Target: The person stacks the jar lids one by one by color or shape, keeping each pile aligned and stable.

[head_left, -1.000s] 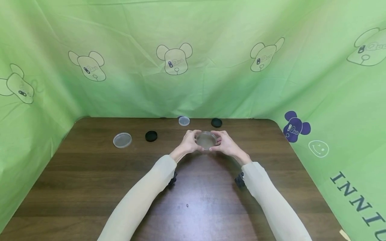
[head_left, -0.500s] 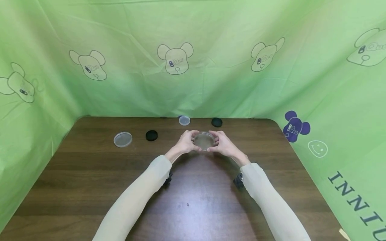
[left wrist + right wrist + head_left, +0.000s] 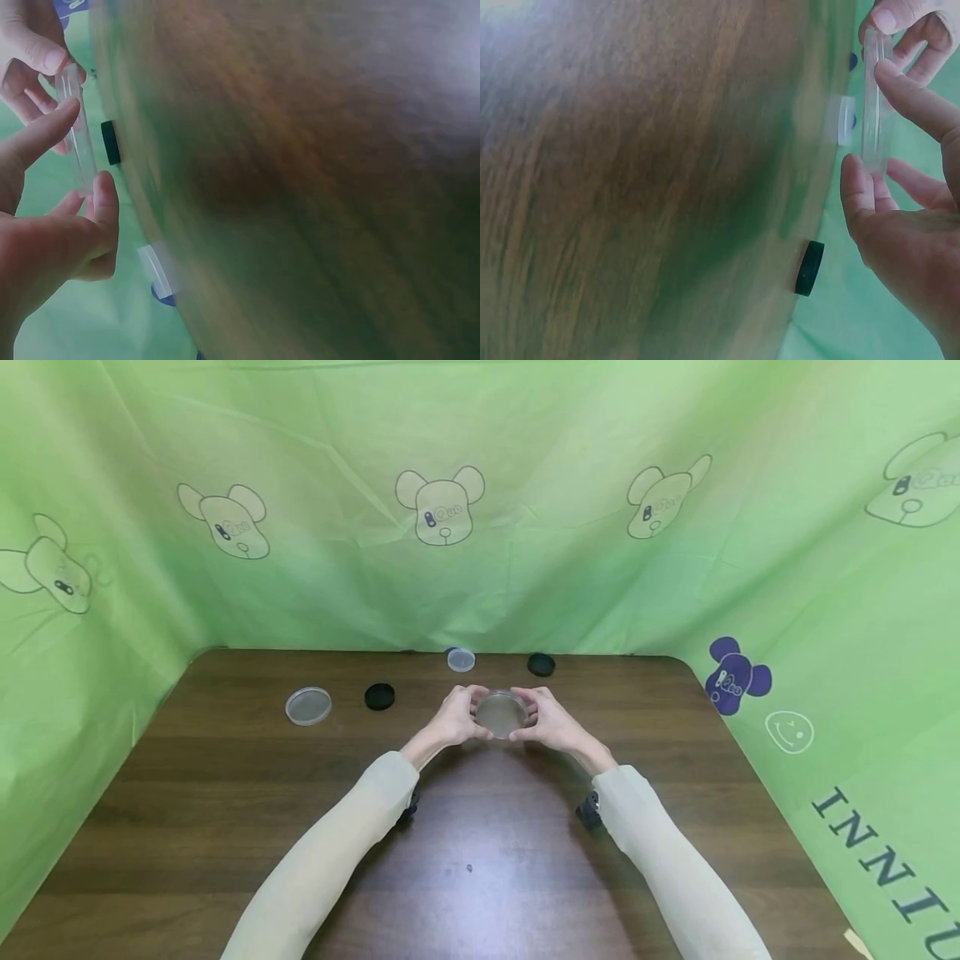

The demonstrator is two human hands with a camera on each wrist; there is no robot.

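Observation:
A clear round petri dish (image 3: 501,714) is held level between both hands, a little above the wooden table. My left hand (image 3: 455,717) grips its left rim with thumb and fingers. On the opposite rim, my right hand (image 3: 553,720) has a matching grip. Seen edge-on in the left wrist view, the petri dish (image 3: 79,135) looks like a thin clear slab with the left hand (image 3: 60,232) below it. In the right wrist view the petri dish (image 3: 875,101) is between the right hand (image 3: 911,240) and the fingertips of the left hand.
Another clear round dish (image 3: 308,706) lies at the left on the table (image 3: 480,827), beside a black disc (image 3: 379,697). A smaller clear dish (image 3: 461,660) and a second black disc (image 3: 542,665) lie near the back edge, before a green cloth (image 3: 322,593).
Both hands have moved slightly left and a little nearer with the petri dish between them. Their grip on it looks the same. The other dishes and discs have stayed in place.

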